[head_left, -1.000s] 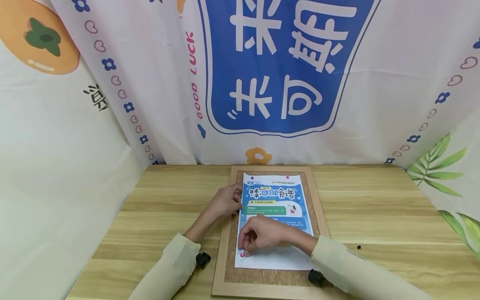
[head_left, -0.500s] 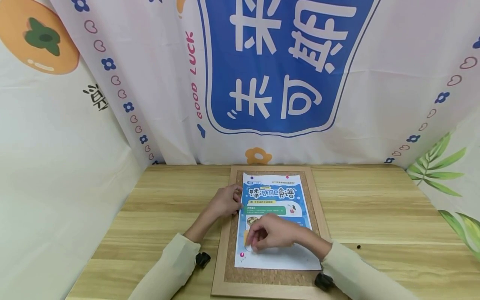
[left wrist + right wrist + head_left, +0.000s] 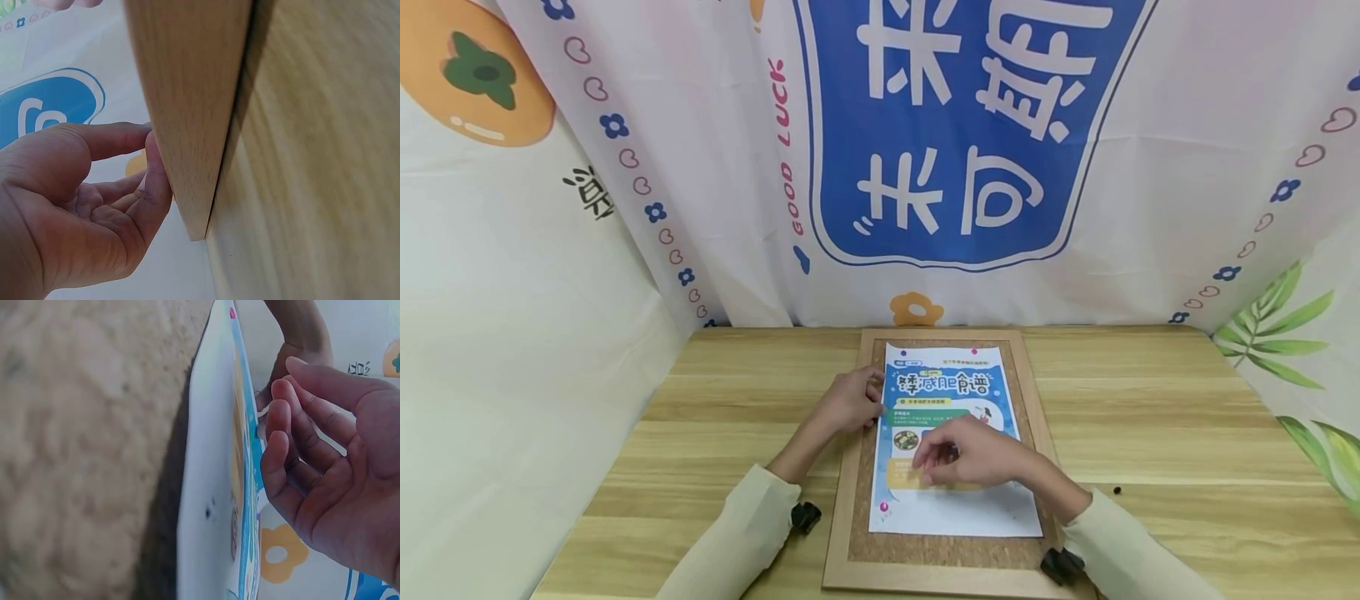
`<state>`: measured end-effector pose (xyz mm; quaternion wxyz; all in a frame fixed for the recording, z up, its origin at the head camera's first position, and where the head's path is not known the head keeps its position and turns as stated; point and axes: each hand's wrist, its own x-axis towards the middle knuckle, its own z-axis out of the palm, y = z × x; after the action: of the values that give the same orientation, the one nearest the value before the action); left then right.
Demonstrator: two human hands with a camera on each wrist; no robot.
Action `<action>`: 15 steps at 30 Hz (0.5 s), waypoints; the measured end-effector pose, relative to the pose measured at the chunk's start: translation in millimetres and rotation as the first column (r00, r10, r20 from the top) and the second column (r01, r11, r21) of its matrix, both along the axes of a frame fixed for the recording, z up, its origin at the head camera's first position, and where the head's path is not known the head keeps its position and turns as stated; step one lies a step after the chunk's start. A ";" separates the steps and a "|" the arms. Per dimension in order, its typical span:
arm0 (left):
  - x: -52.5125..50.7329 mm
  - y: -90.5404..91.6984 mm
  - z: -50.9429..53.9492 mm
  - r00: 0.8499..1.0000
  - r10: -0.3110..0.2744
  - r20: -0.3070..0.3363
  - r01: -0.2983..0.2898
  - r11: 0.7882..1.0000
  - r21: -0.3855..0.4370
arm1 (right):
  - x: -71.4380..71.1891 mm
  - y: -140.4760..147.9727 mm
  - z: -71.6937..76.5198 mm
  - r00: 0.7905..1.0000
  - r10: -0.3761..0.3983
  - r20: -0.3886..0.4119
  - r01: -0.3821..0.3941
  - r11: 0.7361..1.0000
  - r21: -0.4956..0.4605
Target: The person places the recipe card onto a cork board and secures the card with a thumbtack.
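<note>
A printed poster (image 3: 955,512) lies on a wood-framed cork board (image 3: 940,550). Pink pushpins sit at its lower left (image 3: 883,507) and upper right (image 3: 974,352); a dark one (image 3: 903,353) is at the upper left. My left hand (image 3: 850,402) rests at the board's left side, its fingers bent at the poster's edge; in the left wrist view the frame (image 3: 187,112) partly hides the fingertips. My right hand (image 3: 973,452) hovers over the poster's lower middle. The right wrist view shows its fingers (image 3: 278,419) loosely curled, nothing between them, apart from the paper (image 3: 206,462).
The board lies on a wood-grain table (image 3: 1150,400). A small dark object (image 3: 1117,491) lies right of the board. A printed curtain (image 3: 745,208) hangs behind the table's back edge.
My right hand has left the pink pushpin at the poster's lower left and moved right and up, uncovering the pin. My left hand stays in place.
</note>
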<state>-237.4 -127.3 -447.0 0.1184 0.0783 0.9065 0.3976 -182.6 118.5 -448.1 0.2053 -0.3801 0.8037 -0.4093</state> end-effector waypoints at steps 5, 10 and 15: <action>0.2 0.0 0.7 1.000 0.001 0.003 -0.001 1.000 -0.007 | 0.7 9.3 2.2 0.999 -0.037 -0.011 0.037 0.999 -0.010; 0.5 0.1 1.0 1.000 -0.001 0.002 0.001 1.000 -0.002 | 4.1 23.4 6.6 0.995 -0.095 0.009 0.095 0.995 -0.028; 1.2 -0.7 1.1 1.000 0.000 0.001 0.000 1.000 -0.004 | 5.2 37.6 9.7 0.993 -0.120 0.005 0.120 0.991 -0.055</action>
<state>-236.3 -127.9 -445.9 0.1190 0.0781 0.9073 0.3957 -177.4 156.2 -438.4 0.1705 -0.3363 0.8133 -0.4432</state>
